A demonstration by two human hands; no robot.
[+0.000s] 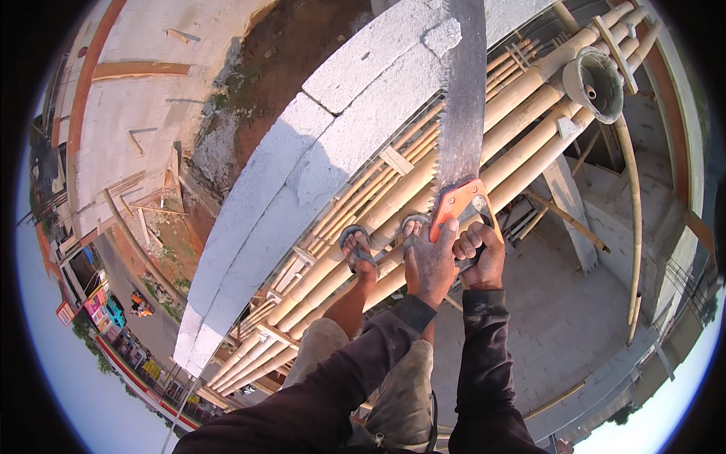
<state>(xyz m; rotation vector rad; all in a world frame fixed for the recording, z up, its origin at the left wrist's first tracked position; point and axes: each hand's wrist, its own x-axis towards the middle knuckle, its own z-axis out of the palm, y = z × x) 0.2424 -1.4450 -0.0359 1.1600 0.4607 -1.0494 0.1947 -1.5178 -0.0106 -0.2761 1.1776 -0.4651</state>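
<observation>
A large handsaw (462, 121) with coarse teeth along its left edge points away from me, its grey blade crossing over a wall of pale lightweight blocks (302, 144). Its orange handle (457, 200) is near me. My right hand (484, 257) is closed round the grip, fingers curled. Beside it, my left hand (436, 265) closes on the handle's left side, thumb up against the orange part; its other fingers are mostly hidden. The blade overlaps the wall top in view; I cannot tell whether its teeth touch the blocks.
My sandalled feet (359, 250) stand on thick bamboo poles (514, 106) laid beside the wall. A mortar-smeared bucket (594, 85) sits on the poles at the far right. Beneath lies a grey floor (522, 325). Past the wall, on the left, the ground drops well below, with a road (136, 287).
</observation>
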